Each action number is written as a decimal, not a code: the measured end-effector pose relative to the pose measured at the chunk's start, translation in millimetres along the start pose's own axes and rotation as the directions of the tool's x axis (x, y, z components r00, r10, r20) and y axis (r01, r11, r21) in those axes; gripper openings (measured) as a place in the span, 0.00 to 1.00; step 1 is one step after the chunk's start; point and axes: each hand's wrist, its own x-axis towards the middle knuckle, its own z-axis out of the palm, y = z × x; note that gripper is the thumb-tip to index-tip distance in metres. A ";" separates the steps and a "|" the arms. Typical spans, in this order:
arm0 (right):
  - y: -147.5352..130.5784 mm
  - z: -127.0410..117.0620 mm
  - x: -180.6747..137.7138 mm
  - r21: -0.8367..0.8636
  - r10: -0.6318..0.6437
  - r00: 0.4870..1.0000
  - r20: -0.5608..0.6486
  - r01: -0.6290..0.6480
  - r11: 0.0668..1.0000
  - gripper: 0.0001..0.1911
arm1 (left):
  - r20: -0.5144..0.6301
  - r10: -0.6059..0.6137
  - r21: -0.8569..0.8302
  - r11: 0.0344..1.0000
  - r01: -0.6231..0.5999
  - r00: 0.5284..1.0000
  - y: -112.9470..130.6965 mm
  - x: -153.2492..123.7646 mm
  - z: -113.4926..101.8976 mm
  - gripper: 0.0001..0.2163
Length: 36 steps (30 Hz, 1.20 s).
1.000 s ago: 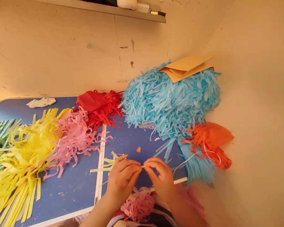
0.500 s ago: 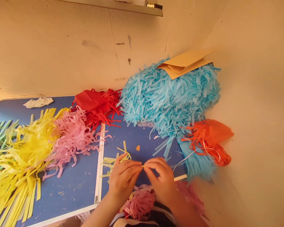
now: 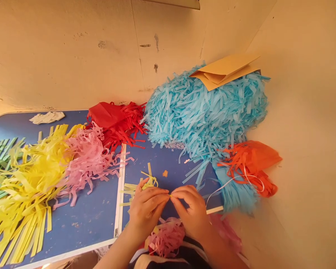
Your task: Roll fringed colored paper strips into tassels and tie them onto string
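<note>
Above the table's front edge, my left hand (image 3: 147, 209) and my right hand (image 3: 190, 209) meet fingertip to fingertip. Both are closed in a pinch on a tiny yellow strip (image 3: 170, 195), mostly hidden by the fingers. Cut yellow paper strips (image 3: 131, 186) lie on the table just behind my left hand. Below the hands, against my lap, rests a bunch of pink fringed paper (image 3: 168, 239). A white ribbon (image 3: 224, 185) curls to the right of my right hand.
The blue table (image 3: 92, 216) bears yellow (image 3: 36, 175), pink (image 3: 86, 160), red (image 3: 109, 116) and green fringed paper (image 3: 0, 157). Against the wall sits a large light-blue fringed pile (image 3: 196, 108) with folded brown paper (image 3: 226, 69) on top. Orange fringed paper (image 3: 257, 157) hangs at the right.
The view has shifted slightly, so the table and wall appear a little moved. My hands stay in the same pinch, and the yellow strip shows less between the fingertips.
</note>
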 end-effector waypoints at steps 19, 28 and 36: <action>124.9 -178.4 26.4 -0.479 0.369 0.737 -0.566 -0.658 0.581 0.12 | 0.329 -0.598 -0.180 0.720 0.670 0.731 -16.0 1.9 -12.7 0.19; 136.9 -206.5 7.1 -0.318 0.440 0.700 -0.562 -0.674 0.667 0.19 | 0.470 -0.731 -0.373 0.344 0.862 0.495 -20.2 -4.0 -10.7 0.23; 127.3 -207.0 5.6 -0.288 0.457 0.695 -0.555 -0.676 0.678 0.23 | 0.441 -0.801 -0.395 0.232 0.889 0.405 -32.8 -24.0 -9.1 0.24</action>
